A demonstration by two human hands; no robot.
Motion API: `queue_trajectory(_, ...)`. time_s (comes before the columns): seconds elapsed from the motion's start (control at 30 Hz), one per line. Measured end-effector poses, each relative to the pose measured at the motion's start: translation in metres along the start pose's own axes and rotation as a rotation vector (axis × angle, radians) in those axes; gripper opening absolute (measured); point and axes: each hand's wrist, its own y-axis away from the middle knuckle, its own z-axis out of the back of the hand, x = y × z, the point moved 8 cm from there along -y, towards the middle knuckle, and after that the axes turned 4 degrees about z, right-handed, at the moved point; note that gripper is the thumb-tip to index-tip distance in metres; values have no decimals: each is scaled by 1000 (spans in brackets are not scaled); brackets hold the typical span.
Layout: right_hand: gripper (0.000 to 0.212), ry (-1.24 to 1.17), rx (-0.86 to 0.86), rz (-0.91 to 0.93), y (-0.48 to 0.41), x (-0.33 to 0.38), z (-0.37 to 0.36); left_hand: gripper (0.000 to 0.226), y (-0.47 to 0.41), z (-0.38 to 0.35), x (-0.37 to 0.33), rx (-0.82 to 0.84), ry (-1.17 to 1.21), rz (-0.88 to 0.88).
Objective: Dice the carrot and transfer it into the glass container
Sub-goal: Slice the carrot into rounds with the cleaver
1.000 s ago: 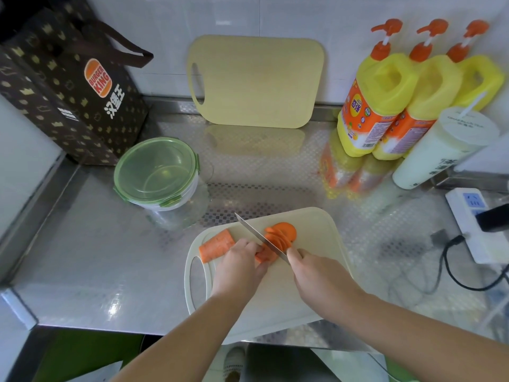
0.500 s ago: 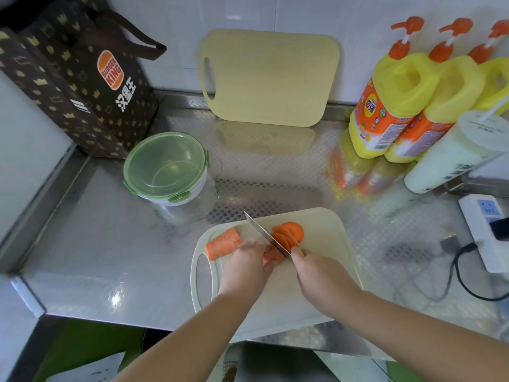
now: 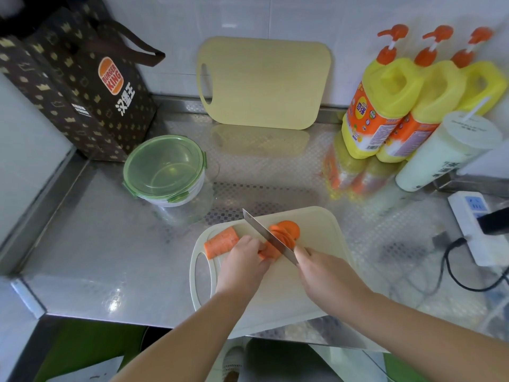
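Observation:
An orange carrot (image 3: 222, 241) lies across the white cutting board (image 3: 316, 232) near the counter's front edge. My left hand (image 3: 243, 261) grips the carrot's middle, fingers curled over it. My right hand (image 3: 325, 272) holds a knife (image 3: 268, 235) whose blade stands on the carrot just right of my left fingers. Several cut round slices (image 3: 286, 232) lean together to the right of the blade. The glass container (image 3: 168, 172), with a green lid clipped on, stands on the counter to the upper left of the board.
A brown paper bag (image 3: 80, 86) stands at the back left. A second yellow cutting board (image 3: 264, 81) leans on the wall. Yellow pump bottles (image 3: 385, 106) and a white cup (image 3: 443, 153) crowd the back right. A power strip (image 3: 473, 224) with cables lies at the right.
The camera view has shifted slightly. My left hand has slid a little left along the carrot and the knife blade follows it; the slice pile has grown slightly.

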Motion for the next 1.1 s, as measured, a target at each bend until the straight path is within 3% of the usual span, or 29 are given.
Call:
queue_trajectory(0.67, 38, 95, 72, -10, -7, 1, -8, 24, -4, -6, 5, 2, -54, 0)
queue_trajectory(0.97, 29, 8, 109, -46, -23, -6, -22, 19, -2, -4, 4, 11, -27, 11)
queue_trajectory(1.1, 21, -96, 38, -53, -21, -9, -14, 20, -1, -2, 2, 8, -34, -10)
